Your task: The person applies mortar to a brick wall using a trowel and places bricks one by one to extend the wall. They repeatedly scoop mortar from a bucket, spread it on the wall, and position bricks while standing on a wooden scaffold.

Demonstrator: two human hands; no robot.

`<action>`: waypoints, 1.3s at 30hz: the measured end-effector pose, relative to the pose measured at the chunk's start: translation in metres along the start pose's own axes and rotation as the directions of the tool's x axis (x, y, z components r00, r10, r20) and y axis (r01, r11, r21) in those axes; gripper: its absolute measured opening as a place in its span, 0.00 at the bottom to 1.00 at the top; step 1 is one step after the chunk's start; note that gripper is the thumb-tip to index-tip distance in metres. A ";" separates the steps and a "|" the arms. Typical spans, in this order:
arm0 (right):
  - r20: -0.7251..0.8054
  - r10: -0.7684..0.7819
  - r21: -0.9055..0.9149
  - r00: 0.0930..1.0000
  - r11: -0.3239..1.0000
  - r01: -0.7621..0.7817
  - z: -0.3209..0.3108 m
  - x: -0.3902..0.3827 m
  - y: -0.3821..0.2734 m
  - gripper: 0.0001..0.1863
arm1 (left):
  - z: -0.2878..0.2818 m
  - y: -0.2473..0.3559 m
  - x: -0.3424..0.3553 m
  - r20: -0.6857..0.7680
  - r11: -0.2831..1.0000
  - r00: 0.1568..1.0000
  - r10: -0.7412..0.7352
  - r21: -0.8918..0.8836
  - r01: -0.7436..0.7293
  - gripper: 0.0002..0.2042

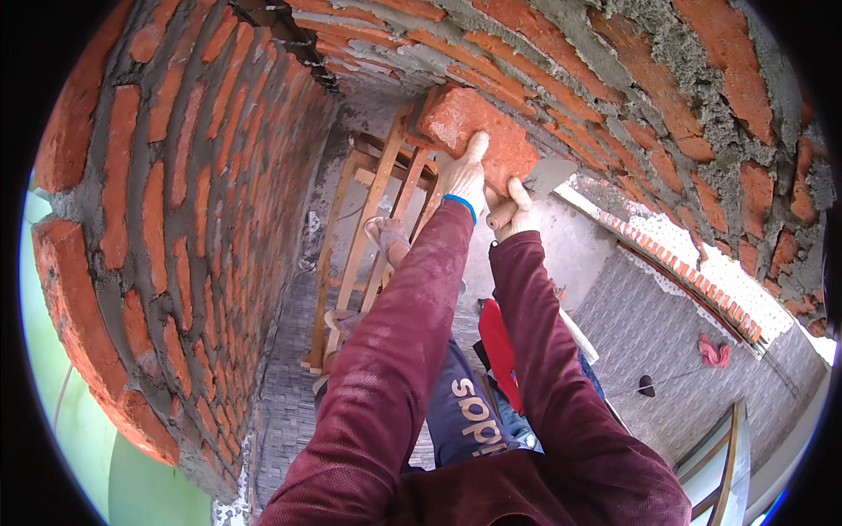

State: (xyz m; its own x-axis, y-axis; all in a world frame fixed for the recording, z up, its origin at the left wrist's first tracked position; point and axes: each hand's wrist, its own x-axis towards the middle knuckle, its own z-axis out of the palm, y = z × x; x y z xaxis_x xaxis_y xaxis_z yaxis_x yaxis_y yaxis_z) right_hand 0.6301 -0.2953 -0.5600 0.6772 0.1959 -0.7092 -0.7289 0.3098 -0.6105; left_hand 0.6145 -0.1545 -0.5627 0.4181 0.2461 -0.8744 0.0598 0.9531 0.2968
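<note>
An orange-red brick (491, 131) is in front of me against the far brick wall. My left hand (465, 178), in a pale glove with a blue cuff, grips its near side with the thumb laid over its face. Close beside it, my right hand (516, 213), also gloved, is closed round the handle of a trowel (550, 176). The grey trowel blade sticks out to the right of the brick, partly hidden behind it. My right thumb is against or very near the brick's lower edge; exact contact is hard to tell.
A mortared brick wall (189, 210) rises on the left, meeting the far brick wall (605, 79) at a corner. Below are a wooden ladder-like frame (360, 223), with sandalled feet on it, and grey paving (627, 302). A red cloth (713, 352) lies at the right.
</note>
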 end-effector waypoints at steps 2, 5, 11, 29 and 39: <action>0.050 -0.019 -0.031 0.999 0.999 0.021 0.002 -0.029 0.009 0.39 | -0.018 0.005 -0.010 0.119 0.999 0.992 0.046 -0.033 -0.042 0.32; 0.070 0.111 -0.181 0.991 0.979 -0.097 0.004 -0.114 0.007 0.43 | -0.073 0.031 -0.071 0.219 0.991 0.975 0.039 -0.133 -0.010 0.28; 0.280 0.340 -0.503 0.898 0.849 -0.165 0.011 -0.242 -0.039 0.23 | -0.212 0.074 -0.227 0.356 0.997 0.933 -0.052 -0.040 0.071 0.34; 0.496 0.608 -0.836 0.620 0.528 0.151 0.205 -0.508 0.027 0.25 | -0.307 0.092 -0.594 -0.311 0.802 0.840 0.445 0.555 -0.220 0.69; 0.520 0.797 -0.832 0.308 0.554 -0.029 0.257 -0.571 0.078 0.16 | -0.422 0.142 -0.676 -0.274 0.470 0.636 0.721 0.868 -0.160 0.67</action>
State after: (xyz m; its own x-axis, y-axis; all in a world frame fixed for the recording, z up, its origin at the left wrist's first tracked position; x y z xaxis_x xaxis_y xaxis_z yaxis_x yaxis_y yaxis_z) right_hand 0.2123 -0.1443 -0.1117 -0.3203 0.7908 -0.5215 -0.5065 -0.6082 -0.6112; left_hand -0.0422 -0.1115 -0.0915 0.0608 0.8924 -0.4471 0.7481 0.2558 0.6123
